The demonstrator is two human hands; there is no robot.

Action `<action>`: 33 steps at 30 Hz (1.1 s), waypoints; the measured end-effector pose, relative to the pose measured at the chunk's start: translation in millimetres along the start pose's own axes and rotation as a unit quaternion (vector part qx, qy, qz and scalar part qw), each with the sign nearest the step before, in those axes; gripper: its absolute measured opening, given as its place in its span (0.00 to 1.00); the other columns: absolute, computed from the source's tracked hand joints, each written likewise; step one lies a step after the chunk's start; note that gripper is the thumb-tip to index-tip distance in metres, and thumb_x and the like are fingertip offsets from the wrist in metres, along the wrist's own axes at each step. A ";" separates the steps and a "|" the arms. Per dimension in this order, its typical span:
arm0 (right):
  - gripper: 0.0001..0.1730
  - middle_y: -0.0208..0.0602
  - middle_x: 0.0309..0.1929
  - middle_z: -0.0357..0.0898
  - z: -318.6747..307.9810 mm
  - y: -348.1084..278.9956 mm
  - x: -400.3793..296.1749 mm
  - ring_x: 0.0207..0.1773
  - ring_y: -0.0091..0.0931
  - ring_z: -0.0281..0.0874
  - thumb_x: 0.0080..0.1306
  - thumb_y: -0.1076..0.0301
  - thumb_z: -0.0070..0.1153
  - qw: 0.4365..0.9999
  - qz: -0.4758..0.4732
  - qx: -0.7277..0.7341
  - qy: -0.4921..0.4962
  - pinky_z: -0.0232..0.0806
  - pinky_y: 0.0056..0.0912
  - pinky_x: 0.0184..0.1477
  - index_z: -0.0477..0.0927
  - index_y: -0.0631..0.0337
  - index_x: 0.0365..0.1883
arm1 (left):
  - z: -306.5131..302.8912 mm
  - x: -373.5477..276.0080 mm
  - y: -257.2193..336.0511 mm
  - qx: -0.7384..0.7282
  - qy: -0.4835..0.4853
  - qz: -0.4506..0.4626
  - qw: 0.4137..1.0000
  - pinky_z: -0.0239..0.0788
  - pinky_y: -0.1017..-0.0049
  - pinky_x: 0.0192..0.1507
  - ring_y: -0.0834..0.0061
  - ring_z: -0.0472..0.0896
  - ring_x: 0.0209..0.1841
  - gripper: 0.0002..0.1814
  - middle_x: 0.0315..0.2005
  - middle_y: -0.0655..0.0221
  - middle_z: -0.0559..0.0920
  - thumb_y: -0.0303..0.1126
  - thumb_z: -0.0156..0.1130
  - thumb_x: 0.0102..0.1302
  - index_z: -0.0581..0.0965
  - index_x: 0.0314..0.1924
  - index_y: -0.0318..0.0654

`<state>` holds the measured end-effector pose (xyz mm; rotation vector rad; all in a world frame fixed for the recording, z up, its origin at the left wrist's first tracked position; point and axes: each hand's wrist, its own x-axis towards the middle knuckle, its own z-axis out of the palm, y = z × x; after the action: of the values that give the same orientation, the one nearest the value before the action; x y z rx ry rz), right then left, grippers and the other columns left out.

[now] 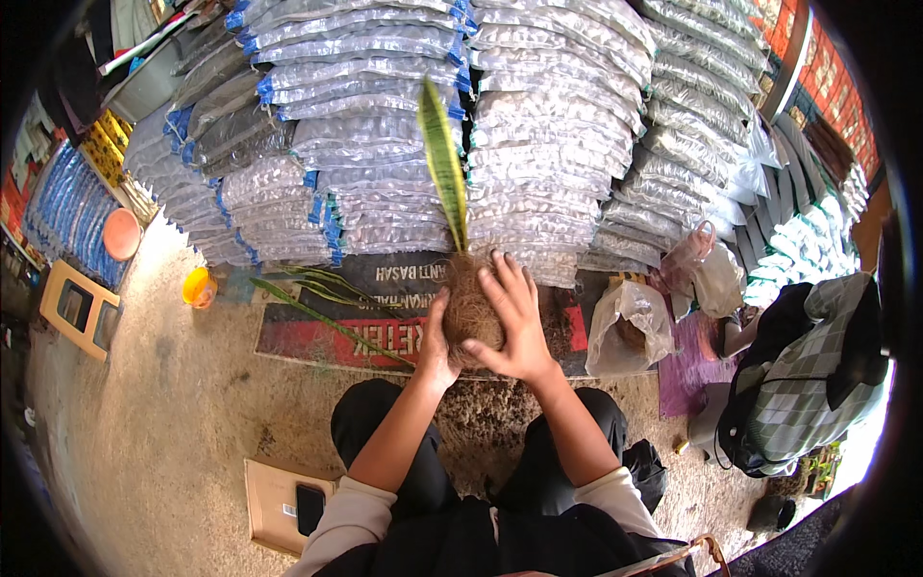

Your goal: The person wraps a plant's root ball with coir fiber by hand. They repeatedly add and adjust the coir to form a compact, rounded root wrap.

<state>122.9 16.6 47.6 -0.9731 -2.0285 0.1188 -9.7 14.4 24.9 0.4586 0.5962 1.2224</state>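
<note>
Between my two hands is a ball of brown coir fibre [472,310]. From its top rises one upright snake plant leaf [443,159], green with yellow edges. My left hand [437,342] cups the ball's left side. My right hand [513,324] lies on its right side with fingers spread and the thumb across the lower front. The roots are hidden inside the fibre. More snake plant leaves [339,328] lie to the left on a printed banner sheet [310,342], which has red and black areas and bears writing.
Stacked clear bags of pale stones [548,144] form a wall ahead. An open plastic bag [629,332] with brown fibre stands at right, near a seated person [807,375]. A yellow tub [199,287], a plastic stool [79,310] and cardboard [270,498] under a phone [311,509] are left.
</note>
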 end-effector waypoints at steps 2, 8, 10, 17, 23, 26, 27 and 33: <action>0.44 0.53 0.64 0.53 -0.8 5.7 -0.7 0.67 0.45 0.49 0.51 0.50 0.57 0.990 0.035 0.138 0.010 0.43 0.49 0.64 0.58 0.62 0.62 | 3.1 1.0 -2.1 0.008 0.028 -0.017 0.999 0.66 0.67 0.51 0.70 0.74 0.49 0.27 0.49 0.67 0.73 0.52 0.42 0.65 0.65 0.57 0.42; 0.43 0.46 0.56 0.65 9.9 4.1 -5.7 0.57 0.31 0.64 0.47 0.67 0.65 0.893 0.179 0.412 0.022 0.57 0.35 0.58 0.58 0.67 0.60 | -10.0 2.8 -8.4 0.002 0.034 -0.033 0.999 0.66 0.68 0.51 0.72 0.73 0.50 0.28 0.48 0.67 0.73 0.54 0.46 0.63 0.66 0.56 0.43; 0.44 0.43 0.54 0.66 10.7 3.8 -5.9 0.55 0.28 0.65 0.46 0.70 0.66 0.886 0.192 0.422 0.024 0.58 0.33 0.57 0.58 0.67 0.60 | -10.5 5.0 -9.4 0.010 0.028 -0.029 0.999 0.66 0.67 0.51 0.71 0.73 0.50 0.28 0.48 0.67 0.73 0.55 0.46 0.63 0.66 0.55 0.43; 0.47 0.40 0.54 0.65 16.8 2.2 -4.1 0.56 0.28 0.63 0.42 0.71 0.68 0.856 0.242 0.456 0.024 0.57 0.32 0.58 0.57 0.67 0.60 | -19.9 8.7 -11.2 0.041 0.075 0.018 0.996 0.62 0.68 0.54 0.71 0.68 0.54 0.31 0.53 0.65 0.68 0.55 0.40 0.66 0.62 0.59 0.39; 0.43 0.38 0.49 0.70 24.1 6.7 -4.8 0.52 0.26 0.67 0.43 0.72 0.66 0.827 0.254 0.500 0.050 0.60 0.31 0.55 0.60 0.67 0.58 | -34.3 19.1 -14.0 0.134 0.079 0.109 0.982 0.57 0.70 0.55 0.70 0.66 0.54 0.26 0.50 0.64 0.69 0.48 0.45 0.67 0.62 0.57 0.36; 0.42 0.39 0.48 0.71 25.5 7.6 -5.3 0.51 0.26 0.69 0.43 0.73 0.66 0.817 0.277 0.501 0.063 0.62 0.30 0.54 0.61 0.67 0.57 | -45.5 29.2 4.2 0.374 0.110 0.265 0.882 0.56 0.69 0.54 0.69 0.67 0.49 0.19 0.45 0.61 0.69 0.38 0.52 0.65 0.65 0.51 0.34; 0.41 0.39 0.48 0.72 23.2 11.1 -6.8 0.50 0.26 0.70 0.44 0.73 0.66 0.815 0.285 0.499 0.069 0.63 0.30 0.54 0.61 0.67 0.57 | -22.8 18.2 16.3 0.493 0.176 0.362 0.772 0.56 0.67 0.54 0.67 0.67 0.52 0.19 0.47 0.60 0.69 0.39 0.50 0.66 0.65 0.51 0.33; 0.41 0.40 0.49 0.71 36.4 5.4 -10.2 0.51 0.26 0.69 0.42 0.73 0.66 0.845 0.249 0.468 0.067 0.62 0.31 0.54 0.63 0.65 0.56 | 1.7 -0.9 15.8 0.636 -0.063 0.364 0.678 0.44 0.62 0.64 0.59 0.53 0.66 0.34 0.63 0.57 0.56 0.55 0.32 0.67 0.56 0.63 0.35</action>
<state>102.6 22.8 15.8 -0.7788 -1.2562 1.1680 -20.3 18.0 36.3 2.1251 1.1718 1.3118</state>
